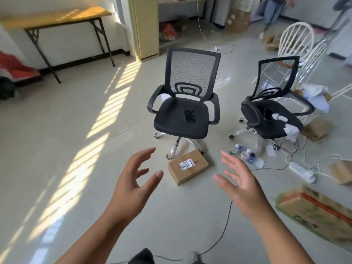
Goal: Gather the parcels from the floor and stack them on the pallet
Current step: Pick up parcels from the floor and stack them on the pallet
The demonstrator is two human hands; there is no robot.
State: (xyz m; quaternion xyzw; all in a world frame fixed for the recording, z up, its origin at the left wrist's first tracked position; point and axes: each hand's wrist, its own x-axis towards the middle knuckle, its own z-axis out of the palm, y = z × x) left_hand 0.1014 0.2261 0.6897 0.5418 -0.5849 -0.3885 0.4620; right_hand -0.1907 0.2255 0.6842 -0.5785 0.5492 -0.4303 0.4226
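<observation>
I see both hands empty, fingers spread: left hand (133, 184), right hand (241, 182) | parcel (188, 169) on floor (66, 149), lower center, between them | office chair (185, 100) just behind

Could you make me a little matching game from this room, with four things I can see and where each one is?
Things:
1. labelled parcel
2. phone
3. plastic bottles
4. wooden folding table

Places:
A. against the wall at far left
B. on the near office chair's seat
C. on the floor between the two open hands
D. on the floor right of the parcel

Pairs: 1-C, 2-B, 3-D, 4-A
</observation>
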